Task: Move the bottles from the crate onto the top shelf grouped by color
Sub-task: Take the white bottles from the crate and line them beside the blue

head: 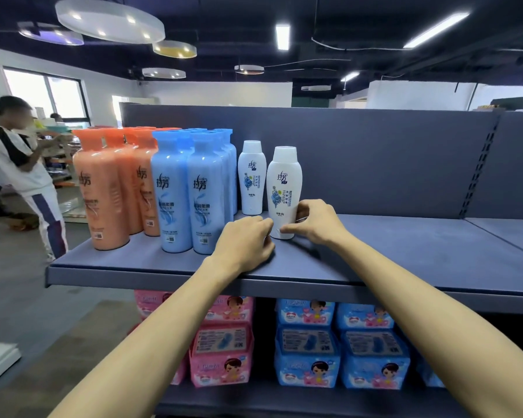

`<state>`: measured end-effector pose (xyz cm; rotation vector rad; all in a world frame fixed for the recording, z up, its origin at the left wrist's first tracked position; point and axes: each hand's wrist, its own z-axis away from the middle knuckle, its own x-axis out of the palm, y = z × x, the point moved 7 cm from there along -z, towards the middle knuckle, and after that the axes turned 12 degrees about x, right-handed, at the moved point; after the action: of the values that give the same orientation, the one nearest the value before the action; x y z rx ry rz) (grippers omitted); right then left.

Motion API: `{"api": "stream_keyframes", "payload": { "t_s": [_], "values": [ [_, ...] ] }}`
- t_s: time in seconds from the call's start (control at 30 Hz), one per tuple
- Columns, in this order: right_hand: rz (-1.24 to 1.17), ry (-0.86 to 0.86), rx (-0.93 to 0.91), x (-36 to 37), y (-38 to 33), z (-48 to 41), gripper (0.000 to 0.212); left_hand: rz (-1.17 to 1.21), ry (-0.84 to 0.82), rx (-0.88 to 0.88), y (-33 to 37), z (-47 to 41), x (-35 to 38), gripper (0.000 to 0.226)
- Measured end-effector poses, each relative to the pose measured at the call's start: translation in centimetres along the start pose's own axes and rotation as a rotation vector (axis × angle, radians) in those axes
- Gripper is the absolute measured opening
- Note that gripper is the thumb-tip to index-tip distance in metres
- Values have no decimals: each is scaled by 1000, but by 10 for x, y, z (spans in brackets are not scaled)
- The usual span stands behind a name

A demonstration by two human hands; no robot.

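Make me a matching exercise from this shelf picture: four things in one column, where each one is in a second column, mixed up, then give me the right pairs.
Things
1. orange bottles
2. blue bottles
3. front white bottle
4. pink packs

Places
A. on the lower shelf
B. at the left end of the top shelf
C. gripped near its base by the right hand
D. between the orange and the white ones

Pairs: 1-B, 2-D, 3-C, 4-A
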<state>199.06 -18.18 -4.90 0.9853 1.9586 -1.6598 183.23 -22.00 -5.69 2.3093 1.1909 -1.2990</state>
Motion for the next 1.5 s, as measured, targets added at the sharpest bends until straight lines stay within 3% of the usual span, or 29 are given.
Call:
{"api": "stream_keyframes", "payload": {
  "t_s": [0.47, 0.63, 0.73, 1.5],
  "values": [
    [-50, -19, 3, 27, -5, -54, 34, 49, -5, -172, -18, -18, 20, 13],
    [-50, -55, -19, 43, -20, -64, 28, 72, 16, -186, -19, -17, 17, 5],
    [-53, -56, -29, 51, -27, -68, 22, 65, 15, -185, -19, -17, 17, 12],
    [-104, -90, -4, 69, -25, -77, 20, 97, 48, -184, -19, -17, 19, 6]
  ]
}}
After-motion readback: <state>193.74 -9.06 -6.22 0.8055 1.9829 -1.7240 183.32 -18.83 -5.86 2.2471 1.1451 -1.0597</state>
